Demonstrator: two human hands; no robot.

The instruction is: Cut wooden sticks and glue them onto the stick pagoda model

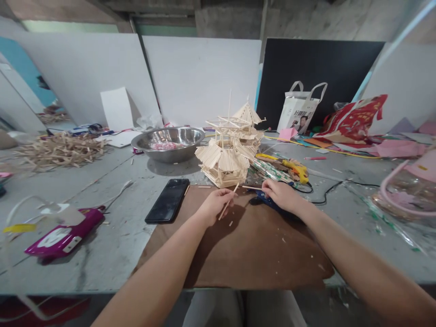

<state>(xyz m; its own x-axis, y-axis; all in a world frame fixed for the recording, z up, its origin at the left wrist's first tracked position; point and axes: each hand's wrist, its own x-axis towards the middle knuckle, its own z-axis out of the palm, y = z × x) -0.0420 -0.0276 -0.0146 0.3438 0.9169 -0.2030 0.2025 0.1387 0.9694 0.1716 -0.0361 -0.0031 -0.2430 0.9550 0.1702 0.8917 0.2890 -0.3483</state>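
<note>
On the far left of the tabletop (126, 254), loose pile of short wooden sticks (64, 152). Near left, magenta power strip (64, 236) with a white plug in it. Then metal bowl (163, 152), far side, pink-and-white item inside. Black phone (167, 200) lies flat, overlapping the left edge of the brown sheet (259, 259). Left hand (217, 206) pinches a thin stick (224, 211), tilted, above the sheet. Pagoda-like stick model (226, 159) stands upright at center, just beyond the hands. Right hand (274, 193) pinches another stick (251, 187), roughly level, its free end pointing left; dark blue item (279, 209) beneath this hand, partly hidden, type unclear. Yellow glue gun (299, 171) beyond the right hand. Far right: white carrier bag (294, 111), then red package (357, 120) among colored paper. Right edge: clear container with pink rim (412, 181), partly cut off.
</note>
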